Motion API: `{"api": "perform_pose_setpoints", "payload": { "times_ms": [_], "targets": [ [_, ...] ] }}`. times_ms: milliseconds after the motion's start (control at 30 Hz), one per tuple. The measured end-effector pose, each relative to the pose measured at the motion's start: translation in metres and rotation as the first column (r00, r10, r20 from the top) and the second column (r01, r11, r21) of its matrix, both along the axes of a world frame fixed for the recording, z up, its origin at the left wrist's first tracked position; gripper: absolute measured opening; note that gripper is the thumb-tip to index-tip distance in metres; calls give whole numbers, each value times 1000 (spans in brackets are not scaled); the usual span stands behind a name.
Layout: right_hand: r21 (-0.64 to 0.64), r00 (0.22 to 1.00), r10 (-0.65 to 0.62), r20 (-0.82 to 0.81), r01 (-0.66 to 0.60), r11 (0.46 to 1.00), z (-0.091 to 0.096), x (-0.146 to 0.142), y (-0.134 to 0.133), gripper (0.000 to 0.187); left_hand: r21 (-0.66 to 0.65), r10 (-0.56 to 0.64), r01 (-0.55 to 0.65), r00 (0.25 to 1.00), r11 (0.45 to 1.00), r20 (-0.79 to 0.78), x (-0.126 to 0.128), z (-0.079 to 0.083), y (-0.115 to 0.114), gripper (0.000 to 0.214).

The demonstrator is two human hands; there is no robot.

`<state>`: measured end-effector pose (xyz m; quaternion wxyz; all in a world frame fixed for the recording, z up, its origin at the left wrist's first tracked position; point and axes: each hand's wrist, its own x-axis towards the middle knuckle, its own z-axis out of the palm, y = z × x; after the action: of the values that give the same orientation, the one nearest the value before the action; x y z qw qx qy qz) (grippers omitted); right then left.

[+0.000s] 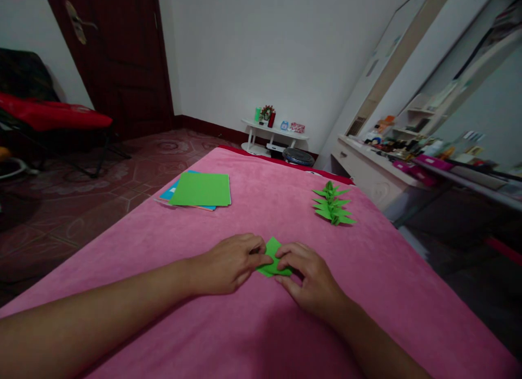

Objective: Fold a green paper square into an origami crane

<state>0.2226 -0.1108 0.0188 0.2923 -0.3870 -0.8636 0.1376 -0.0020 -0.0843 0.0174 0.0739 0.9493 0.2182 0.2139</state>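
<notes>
A small folded piece of green paper (273, 259) lies on the pink cloth (253, 324) in the middle. My left hand (230, 262) pinches its left side with curled fingers. My right hand (310, 278) presses and pinches its right side, fingers bent over the paper. Both hands meet at the paper. Part of the fold is hidden under my fingers.
A stack of paper sheets, green on top of blue (200, 190), lies at the far left of the cloth. A row of finished green folded paper shapes (332, 205) sits far right. A dresser (375, 172) stands right, a small white shelf (273, 134) by the wall.
</notes>
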Motion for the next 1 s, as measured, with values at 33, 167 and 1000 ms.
{"api": "perform_pose_setpoints", "payload": {
  "times_ms": [33,167,1000],
  "targets": [
    [16,1000,-4,1,4,1000,-1,2,0,12,4,13,-13,1000,1000,2,1,0,-1,33],
    [150,999,-5,31,0,989,-7,11,-4,11,4,31,-31,999,1000,22,1,4,-6,23],
    [-229,956,-197,-219,146,962,-4,8,-15,6,297,-93,64,992,953,83,-6,4,-28,27]
  ]
}}
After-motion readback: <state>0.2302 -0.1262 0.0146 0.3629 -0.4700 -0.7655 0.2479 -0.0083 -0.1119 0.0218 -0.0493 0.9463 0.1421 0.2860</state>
